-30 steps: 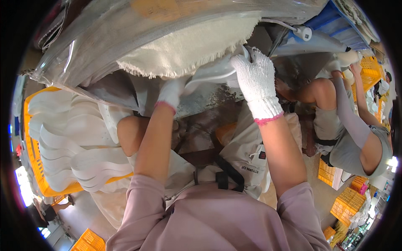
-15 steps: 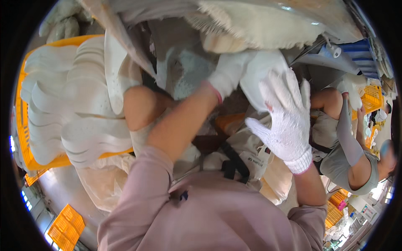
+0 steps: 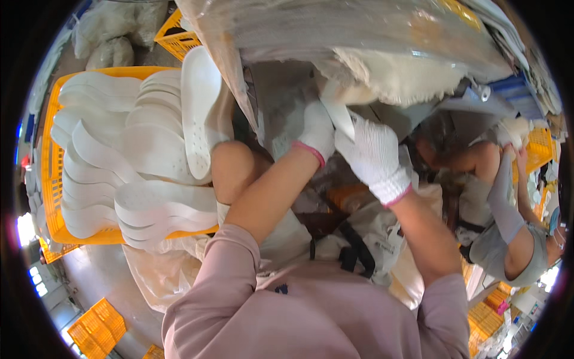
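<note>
A white shoe sole (image 3: 339,118) is turned nearly edge-on between my gloved hands, below a fluffy white buffing wheel (image 3: 412,78). Its upper end is at or close to the wheel's lower left edge; actual contact is hard to make out. Gripping the sole from its left side is my left hand (image 3: 315,128), closed, its fingertips blurred in the shade under the hood. Curled around the sole's lower right part is my right hand (image 3: 372,152), also closed. Both wear white knit gloves with pink cuffs.
Stacked white soles fill a yellow crate (image 3: 54,185) at left, one standing by my knee (image 3: 232,170). A plastic-covered hood (image 3: 335,36) arches over the wheel. A co-worker (image 3: 508,239) sits at right near another yellow crate (image 3: 540,149). Yellow crates (image 3: 97,328) stand lower left.
My right hand has gone from spread fingers over the sole to a closed grip. The sole has turned from showing its broad face to edge-on. The view has shifted slightly.
</note>
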A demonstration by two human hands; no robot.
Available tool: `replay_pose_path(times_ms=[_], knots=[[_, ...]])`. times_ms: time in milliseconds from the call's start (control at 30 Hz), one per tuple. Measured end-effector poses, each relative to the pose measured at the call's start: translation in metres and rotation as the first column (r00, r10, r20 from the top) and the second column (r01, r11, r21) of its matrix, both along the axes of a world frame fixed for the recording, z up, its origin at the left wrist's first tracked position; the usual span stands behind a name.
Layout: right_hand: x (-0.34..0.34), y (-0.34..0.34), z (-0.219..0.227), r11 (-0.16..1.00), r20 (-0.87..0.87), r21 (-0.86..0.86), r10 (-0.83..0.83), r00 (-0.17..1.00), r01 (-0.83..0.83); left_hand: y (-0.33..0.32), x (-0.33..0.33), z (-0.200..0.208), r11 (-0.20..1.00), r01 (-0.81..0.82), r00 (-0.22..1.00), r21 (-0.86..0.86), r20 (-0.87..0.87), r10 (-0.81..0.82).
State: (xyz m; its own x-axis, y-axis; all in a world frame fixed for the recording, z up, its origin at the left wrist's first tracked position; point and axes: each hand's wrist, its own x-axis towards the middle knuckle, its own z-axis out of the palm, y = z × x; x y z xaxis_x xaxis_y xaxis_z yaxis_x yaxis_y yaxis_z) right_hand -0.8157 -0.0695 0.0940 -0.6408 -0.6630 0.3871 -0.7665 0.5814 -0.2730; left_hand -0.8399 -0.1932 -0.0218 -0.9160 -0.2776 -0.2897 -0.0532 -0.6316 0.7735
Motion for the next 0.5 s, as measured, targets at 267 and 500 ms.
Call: replay_pose_path(times_ms=[267,500], knots=[[0.006,0.003,-0.025,0.975,0.054,-0.094,-0.196,0.979,0.2,0.002,0.008,-0.026,0.814,0.091,0.996,-0.574,0.05,-0.076],[0.007,-0.001,0.001,0.946,0.567,-0.31,0.106,0.817,0.092,0.016,0.003,-0.039,0.815,0.076,0.995,0.575,-0.091,-0.029]])
